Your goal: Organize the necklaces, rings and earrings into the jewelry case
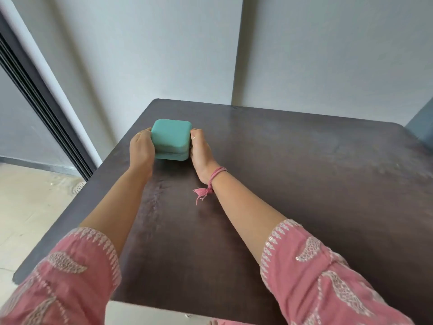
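A small teal jewelry case point(171, 139) with rounded corners rests closed on the dark brown table point(293, 172), toward its far left part. My left hand point(141, 148) grips the case's left side and my right hand point(201, 151) grips its right side. A ring shows on a finger of each hand. A pink thread bracelet point(212, 181) with a tassel is tied on my right wrist. No necklaces, loose rings or earrings are visible on the table.
The table stands against a pale wall point(164, 55), with its left edge point(70, 207) beside a tiled floor point(28, 207) and a dark sliding-door frame point(46, 106). A white object point(152, 314) lies at the table's near edge.
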{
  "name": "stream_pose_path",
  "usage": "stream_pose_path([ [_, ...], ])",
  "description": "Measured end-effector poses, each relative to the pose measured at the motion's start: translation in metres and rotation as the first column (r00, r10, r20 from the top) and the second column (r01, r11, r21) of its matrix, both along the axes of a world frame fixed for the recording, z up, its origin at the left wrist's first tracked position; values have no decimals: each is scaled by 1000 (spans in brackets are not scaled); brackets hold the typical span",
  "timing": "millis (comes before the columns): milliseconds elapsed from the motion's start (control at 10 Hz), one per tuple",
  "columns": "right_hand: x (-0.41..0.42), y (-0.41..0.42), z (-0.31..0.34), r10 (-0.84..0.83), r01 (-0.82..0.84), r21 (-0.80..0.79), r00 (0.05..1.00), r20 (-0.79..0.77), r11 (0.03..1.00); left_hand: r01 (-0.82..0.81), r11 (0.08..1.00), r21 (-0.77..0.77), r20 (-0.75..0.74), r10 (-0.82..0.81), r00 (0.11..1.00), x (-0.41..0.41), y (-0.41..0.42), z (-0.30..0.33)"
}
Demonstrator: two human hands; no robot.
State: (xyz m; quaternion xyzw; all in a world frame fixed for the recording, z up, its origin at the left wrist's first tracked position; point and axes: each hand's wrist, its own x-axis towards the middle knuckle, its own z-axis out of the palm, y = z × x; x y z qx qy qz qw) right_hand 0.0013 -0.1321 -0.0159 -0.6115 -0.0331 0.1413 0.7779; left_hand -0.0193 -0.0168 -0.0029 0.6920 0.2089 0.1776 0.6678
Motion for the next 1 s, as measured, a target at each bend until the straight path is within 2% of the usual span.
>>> stream_pose_path([
  [100,14,13,-4,1,0,11,1000,-29,1000,-16,1000,14,-18,16,1000,13,11,-1],
  [500,34,43,0,-6,1,-173,999,-31,985,-7,999,37,-22,8,1000,46,46,-17],
  [800,35,42,-3,18,-22,-105,999,-43,994,-19,999,38,7,18,1000,48,49,-24],
  [1000,27,20,2,-30,24,-197,999,-25,980,-122,988,97,32,119,992,38,43,-22],
])
